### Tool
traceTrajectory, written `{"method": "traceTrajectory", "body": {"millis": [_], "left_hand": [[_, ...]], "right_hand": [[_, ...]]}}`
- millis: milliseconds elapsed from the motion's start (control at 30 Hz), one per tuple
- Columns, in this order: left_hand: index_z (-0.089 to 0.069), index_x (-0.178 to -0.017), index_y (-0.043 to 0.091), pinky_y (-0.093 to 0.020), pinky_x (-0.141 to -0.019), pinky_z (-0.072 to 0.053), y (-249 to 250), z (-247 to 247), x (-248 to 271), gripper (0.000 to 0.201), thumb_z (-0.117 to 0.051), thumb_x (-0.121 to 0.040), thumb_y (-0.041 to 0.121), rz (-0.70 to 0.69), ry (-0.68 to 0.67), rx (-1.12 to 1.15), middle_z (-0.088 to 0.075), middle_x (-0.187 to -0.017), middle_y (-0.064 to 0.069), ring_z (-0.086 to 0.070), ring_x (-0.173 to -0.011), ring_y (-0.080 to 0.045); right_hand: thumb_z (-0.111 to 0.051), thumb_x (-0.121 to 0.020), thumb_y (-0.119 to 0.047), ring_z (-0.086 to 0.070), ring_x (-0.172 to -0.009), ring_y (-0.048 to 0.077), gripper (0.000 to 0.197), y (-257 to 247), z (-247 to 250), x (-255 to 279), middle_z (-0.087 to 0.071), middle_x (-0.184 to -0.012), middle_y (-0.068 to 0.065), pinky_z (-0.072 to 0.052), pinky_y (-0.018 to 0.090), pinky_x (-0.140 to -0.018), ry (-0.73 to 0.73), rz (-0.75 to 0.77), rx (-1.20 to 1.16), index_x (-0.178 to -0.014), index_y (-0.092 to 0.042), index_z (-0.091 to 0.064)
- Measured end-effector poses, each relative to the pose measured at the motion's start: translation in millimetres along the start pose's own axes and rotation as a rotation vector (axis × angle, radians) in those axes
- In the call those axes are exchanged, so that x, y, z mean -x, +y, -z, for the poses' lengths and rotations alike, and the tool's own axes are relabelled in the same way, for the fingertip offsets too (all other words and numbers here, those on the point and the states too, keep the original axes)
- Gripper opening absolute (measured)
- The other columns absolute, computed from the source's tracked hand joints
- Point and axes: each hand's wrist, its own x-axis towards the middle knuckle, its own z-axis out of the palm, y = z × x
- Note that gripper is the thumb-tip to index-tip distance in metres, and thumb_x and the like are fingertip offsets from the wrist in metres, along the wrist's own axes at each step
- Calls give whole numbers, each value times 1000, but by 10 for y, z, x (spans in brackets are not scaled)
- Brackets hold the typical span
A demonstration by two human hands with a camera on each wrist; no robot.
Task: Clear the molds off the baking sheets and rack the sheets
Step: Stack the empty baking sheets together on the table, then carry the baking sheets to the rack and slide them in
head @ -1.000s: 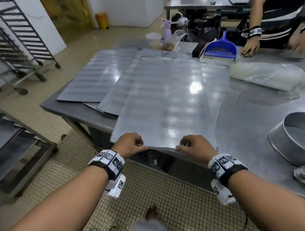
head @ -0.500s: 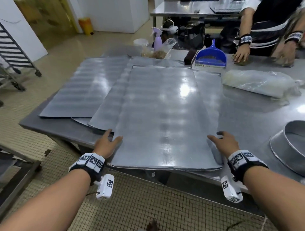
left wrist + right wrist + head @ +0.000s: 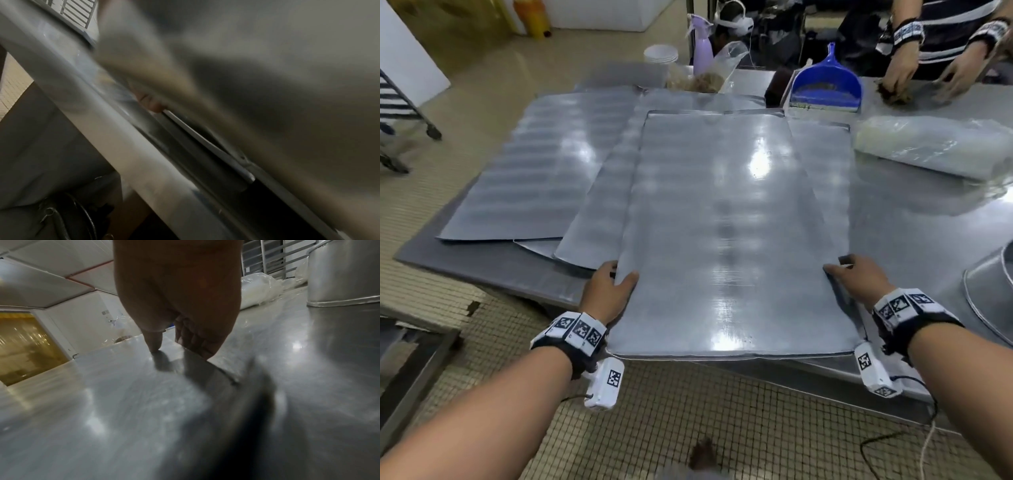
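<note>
Hands now spread from near edge to long sides: left hand [image 3: 607,291] at 9 o'clock, right hand [image 3: 859,279] at 3, both gripping top baking sheet [image 3: 732,233] on table [image 3: 914,219], probably for level lift.

I see a blue dustpan [image 3: 825,87], a lilac spray bottle [image 3: 702,51] and a clear plastic bag [image 3: 935,150] on the counter [image 3: 914,219]

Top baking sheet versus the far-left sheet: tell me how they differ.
The top baking sheet is gripped at its side edges by the left hand and right hand; the far-left sheet lies untouched. The top one overhangs the table edge; the other does not. Both are bare grey metal.
</note>
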Motion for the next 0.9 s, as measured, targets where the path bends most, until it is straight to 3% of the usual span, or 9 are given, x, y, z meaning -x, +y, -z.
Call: {"method": "traceTrajectory", "body": {"millis": [133, 233, 400, 500, 567, 633, 700, 833, 900], "left_hand": [[-61, -127, 8, -27, -83, -40, 64, -8, 187, 43, -70, -92, 32, -7, 1, -27, -68, -121, -9, -57, -94, -20], [-56, -134, 8, -27, -87, -40, 71, -23, 391, 50, -71, -93, 32, 0, 15, -15, -65, -127, -10, -61, -111, -28], [-56, -129, 11, -30, -82, -45, -16, -113, 766, 49, -73, -90, 35, 27, 23, 16, -68, -119, -8, -62, -95, -21], [-58, -128, 11, -31, -81, -45, -61, -219, 1044, 47, -72, -90, 36, 69, 33, 29, -65, -108, -1, -63, -93, -23], [-59, -128, 11, -33, -82, -47, -73, -281, 1218, 47, -72, -90, 37, 81, 36, 56, -68, -110, -3, -64, -95, -23], [-59, -128, 13, -34, -82, -49, -79, -330, 1383, 46, -71, -91, 38, 91, 43, 89, -69, -111, -4, -66, -97, -25], [-57, -131, 14, -34, -79, -48, -80, -379, 1531, 47, -70, -92, 38, 103, 60, 100, -68, -111, -4, -64, -93, -23], [-54, -134, 14, -30, -70, -44, -103, -481, 1768, 48, -66, -95, 38, 94, 103, 97, -65, -109, -3, -61, -89, -20], [-54, -134, 13, -26, -65, -43, -118, -530, 1847, 47, -66, -96, 37, 94, 119, 119, -64, -109, -2, -61, -89, -19]], "right_hand": [[-70, -90, -36, -63, -103, 36, 41, 89, 91, 40, -66, -105, 14, -46, 41, -91, -32, 28, 33, -114, -2, -65], [-70, -89, -39, -64, -88, 32, 34, 220, 156, 86, -67, -90, 12, -45, 37, -78, -84, 62, 45, -97, -6, -65], [-70, -89, -37, -65, -97, 33, 38, 479, 246, 243, -68, -104, 12, -51, 43, -90, -117, 52, 6, -114, -9, -60], [-67, -93, -31, -61, -107, 31, 39, 650, 322, 406, -63, -113, 8, -46, 39, -95, -169, 61, 13, -123, -10, -55], [-65, -94, -31, -63, -104, 31, 40, 771, 397, 500, -66, -113, 8, -48, 42, -97, -225, 75, 6, -127, -13, -53], [-64, -94, -35, -66, -96, 29, 43, 885, 482, 588, -68, -108, 9, -51, 44, -95, -261, 104, 24, -131, -17, -52], [-61, -95, -37, -65, -90, 26, 45, 987, 568, 691, -67, -106, 8, -52, 40, -88, -297, 146, 78, -136, -23, -49], [-56, -99, -36, -55, -106, 21, 49, 1139, 692, 918, -57, -127, 0, -41, 36, -93, -314, 246, 108, -144, -20, -44], [-52, -101, -37, -52, -107, 18, 47, 1204, 680, 1010, -54, -121, -4, -37, 34, -92, -291, 251, 47, -143, -17, -44]]}}
